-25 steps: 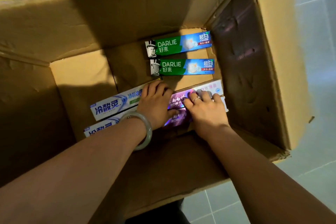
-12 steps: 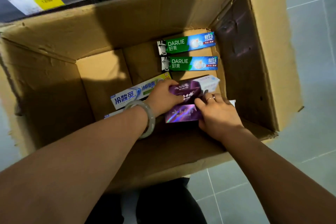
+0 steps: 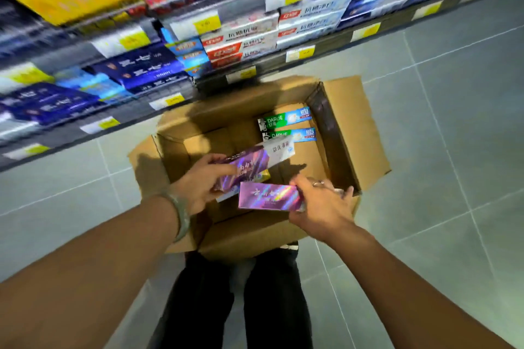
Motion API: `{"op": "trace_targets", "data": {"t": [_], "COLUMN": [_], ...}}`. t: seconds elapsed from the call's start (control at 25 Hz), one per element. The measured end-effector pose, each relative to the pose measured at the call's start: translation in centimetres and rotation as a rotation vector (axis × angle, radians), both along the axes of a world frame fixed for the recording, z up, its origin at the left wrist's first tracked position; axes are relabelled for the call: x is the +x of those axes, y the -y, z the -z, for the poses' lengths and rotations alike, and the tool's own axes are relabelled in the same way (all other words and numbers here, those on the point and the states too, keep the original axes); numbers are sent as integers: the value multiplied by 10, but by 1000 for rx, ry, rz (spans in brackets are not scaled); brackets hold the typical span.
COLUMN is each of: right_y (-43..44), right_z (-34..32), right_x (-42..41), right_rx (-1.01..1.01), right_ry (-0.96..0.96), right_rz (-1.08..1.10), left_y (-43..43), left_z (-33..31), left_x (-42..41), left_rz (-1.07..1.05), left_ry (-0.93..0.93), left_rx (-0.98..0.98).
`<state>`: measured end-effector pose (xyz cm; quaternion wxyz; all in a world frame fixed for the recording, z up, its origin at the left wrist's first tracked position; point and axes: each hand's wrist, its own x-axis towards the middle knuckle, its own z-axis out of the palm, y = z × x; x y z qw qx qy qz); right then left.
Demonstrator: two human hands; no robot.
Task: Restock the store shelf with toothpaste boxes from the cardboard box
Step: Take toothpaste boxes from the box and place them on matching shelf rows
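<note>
An open cardboard box (image 3: pixel 365 133) stands on the floor below me. My left hand (image 3: pixel 202 183) grips a purple holographic toothpaste box (image 3: pixel 255 163) with a white end, held tilted above the carton. My right hand (image 3: pixel 320 202) holds a second purple holographic toothpaste box (image 3: pixel 269 197) by its right end, just over the carton's near wall. Two green and blue Darlie toothpaste boxes (image 3: pixel 285 119) lie flat at the carton's far right. The store shelf (image 3: pixel 181 37) runs across the top, blurred.
The shelves hold rows of blue, red and white toothpaste boxes (image 3: pixel 246 37) with yellow price tags (image 3: pixel 208 22) along the edges. Grey floor tiles (image 3: pixel 453 150) surround the carton. My legs in dark trousers (image 3: pixel 235 300) are right behind it.
Both hands have lifted out of the carton, each with a purple toothpaste box. The view has pulled back and up, bringing the shelves into sight.
</note>
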<state>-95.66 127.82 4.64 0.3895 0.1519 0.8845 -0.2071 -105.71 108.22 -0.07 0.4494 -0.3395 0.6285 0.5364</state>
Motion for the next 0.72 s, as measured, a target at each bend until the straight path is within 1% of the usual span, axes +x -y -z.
{"op": "trace_targets", "data": {"t": [0.08,0.2,0.32,0.4,0.44,0.52,0.64,0.72], "right_y": [10,24,36,45,50,59,70,74], "right_z": [-55,-137,-200,-239,-257,-293,-339,-361], "right_x": [2,1,-4,-3,-2,2,8,12], "right_rx": [-30,44,113,114,97,65,29,41], "right_ry": [-26,-118,-226,-267,-279,-333,-427,-474], "right_rz": [-3,-120,-204,-152,-106,-54,-57,-106], "left_y": [15,32,41,42,43,48,55,56], "left_z": [-52,-133,-202,-250,-275,-317,-361,-379], "left_x": [5,11,16,19,20,24,35,42], "left_rz": [-68,-113,-112,-145,-185,-228,-251,-243], "left_ry": [34,25,5,-8,-27,-88,-186,-234], "left_rx": [18,48,159,243,302,356,310,253]}}
